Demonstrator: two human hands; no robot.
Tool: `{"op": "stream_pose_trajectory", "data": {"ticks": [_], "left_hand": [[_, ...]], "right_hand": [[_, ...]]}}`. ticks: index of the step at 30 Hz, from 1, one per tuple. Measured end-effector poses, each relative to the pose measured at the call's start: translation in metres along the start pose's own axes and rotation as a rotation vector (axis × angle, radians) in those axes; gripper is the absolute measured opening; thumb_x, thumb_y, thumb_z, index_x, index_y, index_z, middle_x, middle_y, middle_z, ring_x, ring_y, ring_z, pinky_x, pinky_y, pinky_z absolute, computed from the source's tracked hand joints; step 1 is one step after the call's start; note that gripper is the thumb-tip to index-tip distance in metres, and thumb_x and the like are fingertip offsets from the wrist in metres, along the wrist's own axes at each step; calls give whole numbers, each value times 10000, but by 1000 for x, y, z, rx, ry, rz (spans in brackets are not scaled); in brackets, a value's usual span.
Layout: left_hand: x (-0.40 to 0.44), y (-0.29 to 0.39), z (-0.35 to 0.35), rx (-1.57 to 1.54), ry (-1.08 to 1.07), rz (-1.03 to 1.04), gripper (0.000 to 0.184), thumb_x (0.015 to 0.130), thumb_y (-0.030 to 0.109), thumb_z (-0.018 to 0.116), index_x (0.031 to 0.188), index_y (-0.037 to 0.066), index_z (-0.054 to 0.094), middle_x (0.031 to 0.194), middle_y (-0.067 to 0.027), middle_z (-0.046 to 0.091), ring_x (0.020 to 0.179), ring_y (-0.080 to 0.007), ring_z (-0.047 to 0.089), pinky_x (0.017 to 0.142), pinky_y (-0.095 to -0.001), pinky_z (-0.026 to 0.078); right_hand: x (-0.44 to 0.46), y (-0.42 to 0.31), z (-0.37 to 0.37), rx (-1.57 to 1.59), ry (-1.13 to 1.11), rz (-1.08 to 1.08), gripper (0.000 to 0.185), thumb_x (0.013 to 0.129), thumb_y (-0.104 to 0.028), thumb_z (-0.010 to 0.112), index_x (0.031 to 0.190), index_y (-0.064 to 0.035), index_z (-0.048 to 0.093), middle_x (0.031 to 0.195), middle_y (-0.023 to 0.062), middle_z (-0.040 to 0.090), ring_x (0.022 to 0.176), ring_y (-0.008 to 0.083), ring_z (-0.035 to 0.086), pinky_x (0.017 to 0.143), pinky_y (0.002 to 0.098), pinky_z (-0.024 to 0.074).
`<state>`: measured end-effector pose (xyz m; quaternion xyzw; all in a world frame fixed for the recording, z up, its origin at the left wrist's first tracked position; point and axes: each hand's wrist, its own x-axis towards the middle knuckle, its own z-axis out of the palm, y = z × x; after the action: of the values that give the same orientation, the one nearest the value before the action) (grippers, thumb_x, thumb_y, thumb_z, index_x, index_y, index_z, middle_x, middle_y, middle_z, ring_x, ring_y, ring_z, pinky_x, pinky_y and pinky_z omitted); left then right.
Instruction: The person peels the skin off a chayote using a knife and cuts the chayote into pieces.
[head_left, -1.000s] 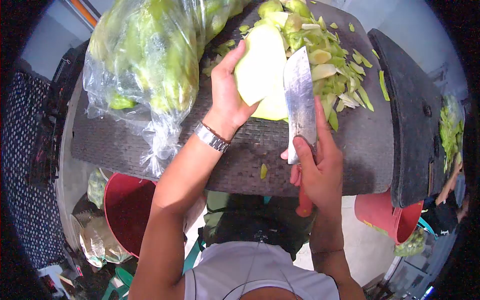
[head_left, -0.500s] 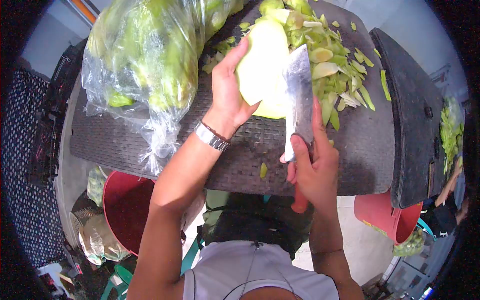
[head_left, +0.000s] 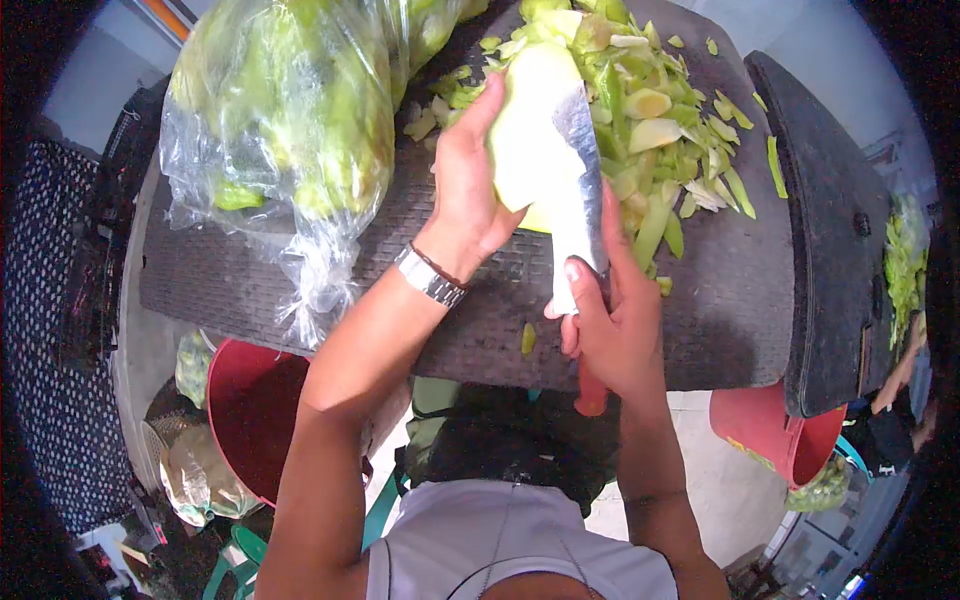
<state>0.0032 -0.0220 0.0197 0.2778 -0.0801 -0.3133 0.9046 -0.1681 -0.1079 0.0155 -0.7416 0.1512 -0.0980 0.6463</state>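
Note:
My left hand [head_left: 465,195] grips a large peeled pale-green fruit [head_left: 530,130] from its left side. The fruit is overexposed, so its exact kind is hard to make out. In my right hand [head_left: 618,325] is a broad-bladed kitchen knife [head_left: 580,195] with a red handle. Its blade lies along the right side of the fruit, tip pointing away from me; the fingers wrap the handle, and the thumb rests near the blade's base. Just beyond the blade, a heap of green peelings [head_left: 650,135] covers the far right part of the dark woven-textured table [head_left: 470,345].
A clear plastic bag of green fruits [head_left: 290,110] stands at the table's left, its knotted end towards me. A black padded panel [head_left: 835,240] borders the right edge. Below are a red bin [head_left: 250,410] at left and another red bin [head_left: 765,430] at right.
The knife has shifted left over the fruit, and its blade has turned more edge-on. My left hand and the fruit have moved slightly right.

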Motion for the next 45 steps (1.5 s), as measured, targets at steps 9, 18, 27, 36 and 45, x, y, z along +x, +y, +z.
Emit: {"op": "stream_pose_trajectory", "data": {"ticks": [9, 18, 27, 36, 45], "left_hand": [[1, -1, 0, 0, 0, -8, 425, 1043, 377, 540, 1251, 21, 643, 1121, -121, 740, 966, -252, 734, 904, -396, 585], [1, -3, -4, 1, 16, 2, 347, 982, 230, 591, 1242, 7, 648, 1142, -135, 732, 1000, -267, 727, 904, -394, 586], [10, 26, -12, -23, 136, 129, 451, 996, 327, 575, 1325, 18, 596, 1248, -161, 687, 1117, -333, 672, 1001, -508, 526], [4, 21, -9, -380, -106, -82, 662, 1027, 564, 390, 1459, 74, 503, 1446, -235, 545, 1322, -482, 505, 1100, -662, 376], [2, 15, -8, -131, -36, 47, 679, 1032, 609, 401, 1399, 50, 516, 1330, -262, 608, 1222, -491, 590, 1023, -621, 492]], "right_hand": [[1, -5, -4, 18, -27, 1, 667, 1034, -23, 489, 1641, -89, 221, 1060, 77, 678, 600, 67, 565, 475, 225, 459], [3, -16, -7, 115, -11, 72, 640, 1020, -25, 536, 1614, -77, 304, 864, 47, 668, 544, 60, 536, 449, 226, 435], [-20, -38, -23, 151, 108, 238, 598, 1011, -51, 564, 1581, -91, 389, 916, 97, 708, 485, 73, 500, 452, 226, 428], [-29, -24, -20, -443, 96, -276, 555, 953, -52, 622, 1480, -216, 565, 1151, 117, 606, 662, 179, 598, 645, 314, 534], [-44, -27, -2, -842, 80, -309, 535, 948, -205, 701, 1448, -360, 589, 1158, 101, 520, 729, 236, 620, 656, 378, 560]]}}
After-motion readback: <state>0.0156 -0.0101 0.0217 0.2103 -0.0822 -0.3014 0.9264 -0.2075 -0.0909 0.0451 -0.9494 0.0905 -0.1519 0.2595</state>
